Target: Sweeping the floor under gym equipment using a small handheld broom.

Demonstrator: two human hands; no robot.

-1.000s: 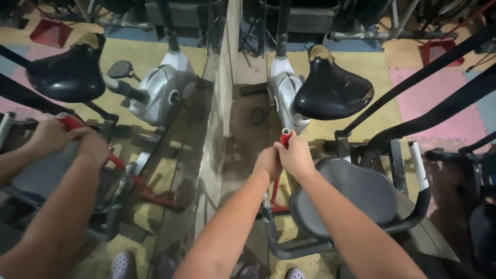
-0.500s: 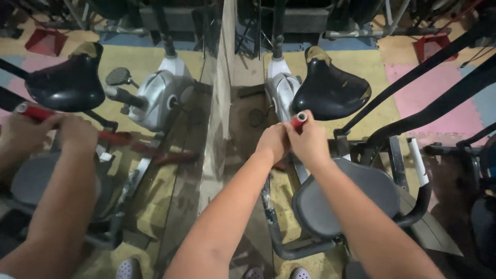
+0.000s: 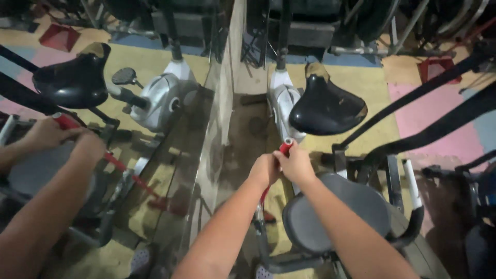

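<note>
**Q:** Where are your hands, and what are they doing?

**A:** Both are stretched out in front of me, close together and touching. My right hand (image 3: 298, 165) is closed around the top of a red bar (image 3: 285, 147). My left hand (image 3: 263, 170) is closed on the same bar just below and beside it. The bar's pale, open end pokes out above my right fingers.

**Q:** Where does the bar go?

**A:** It runs down and back toward me between my forearms. A short red stretch shows below my left hand, then it is hidden by my arm.

**Q:** What is directly around your hands?

**A:** Just under my right forearm is a round grey padded seat (image 3: 336, 217) on a dark metal frame. Just beyond my hands is a black bicycle saddle (image 3: 325, 111) with worn, tan patches at its rear edge. It belongs to a white exercise bike (image 3: 281, 103) standing on a yellow floor (image 3: 372, 82).

**Q:** And further out?

**A:** To my left a wall mirror (image 3: 170, 155) repeats everything: two arms, the red bar, a black saddle, a white bike body. To my right, black bars cross diagonally over a pink floor mat (image 3: 439, 119). Dark gym equipment lines the far edge.
</note>
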